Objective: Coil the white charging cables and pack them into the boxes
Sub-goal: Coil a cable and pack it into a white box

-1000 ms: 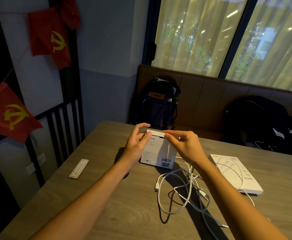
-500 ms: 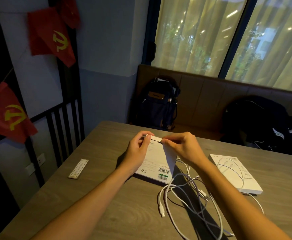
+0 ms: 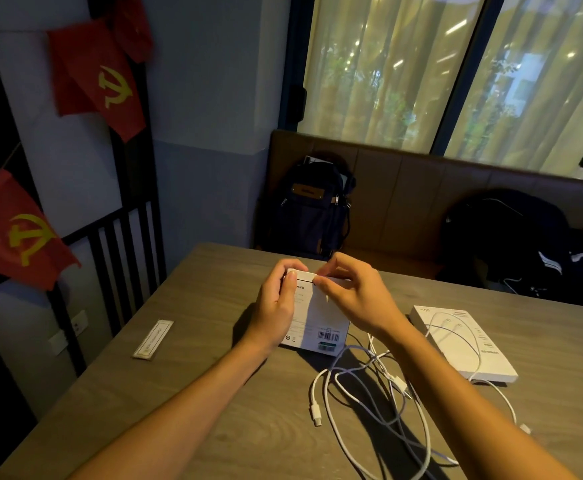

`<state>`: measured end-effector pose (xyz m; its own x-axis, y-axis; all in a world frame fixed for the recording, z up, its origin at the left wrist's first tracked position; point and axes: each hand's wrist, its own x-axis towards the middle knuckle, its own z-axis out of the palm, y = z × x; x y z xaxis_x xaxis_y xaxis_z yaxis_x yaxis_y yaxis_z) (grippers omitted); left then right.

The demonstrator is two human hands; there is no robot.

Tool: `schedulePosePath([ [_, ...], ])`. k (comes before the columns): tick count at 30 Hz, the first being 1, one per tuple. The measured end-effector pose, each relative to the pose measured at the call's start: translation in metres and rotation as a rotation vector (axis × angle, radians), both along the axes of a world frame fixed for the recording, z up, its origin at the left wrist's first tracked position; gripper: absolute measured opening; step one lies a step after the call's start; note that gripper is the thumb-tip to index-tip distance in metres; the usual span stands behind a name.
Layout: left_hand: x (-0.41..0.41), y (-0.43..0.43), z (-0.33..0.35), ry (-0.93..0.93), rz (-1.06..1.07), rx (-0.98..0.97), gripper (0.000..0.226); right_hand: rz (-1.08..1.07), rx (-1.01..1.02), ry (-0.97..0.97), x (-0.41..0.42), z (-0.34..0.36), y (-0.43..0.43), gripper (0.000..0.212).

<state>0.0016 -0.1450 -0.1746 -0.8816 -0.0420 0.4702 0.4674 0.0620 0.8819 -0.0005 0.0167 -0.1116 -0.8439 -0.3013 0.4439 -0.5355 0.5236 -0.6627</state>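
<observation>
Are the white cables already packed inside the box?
No, the white cables lie loose and tangled on the table, outside the box that both hands hold.

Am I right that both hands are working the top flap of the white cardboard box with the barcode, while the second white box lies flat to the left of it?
Not quite. The head view shows both hands, left and right, at the top flap of the white cardboard box with the barcode, but the second white box lies flat to its right, not its left.
</observation>
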Motion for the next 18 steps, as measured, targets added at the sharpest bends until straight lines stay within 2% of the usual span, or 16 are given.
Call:
schedulePosePath([
  [9,0.006,-0.006,0.000,0.046,-0.026,-0.059,0.024,0.014,0.081,0.132,0.011,-0.006,0.001,0.006],
  [14,0.013,-0.011,-0.001,0.016,-0.050,-0.059,0.019,0.022,0.115,0.156,0.019,-0.018,0.005,0.014],
  [18,0.016,-0.014,-0.002,-0.027,-0.036,-0.094,0.016,0.011,0.124,0.098,0.027,-0.016,0.012,0.023],
])
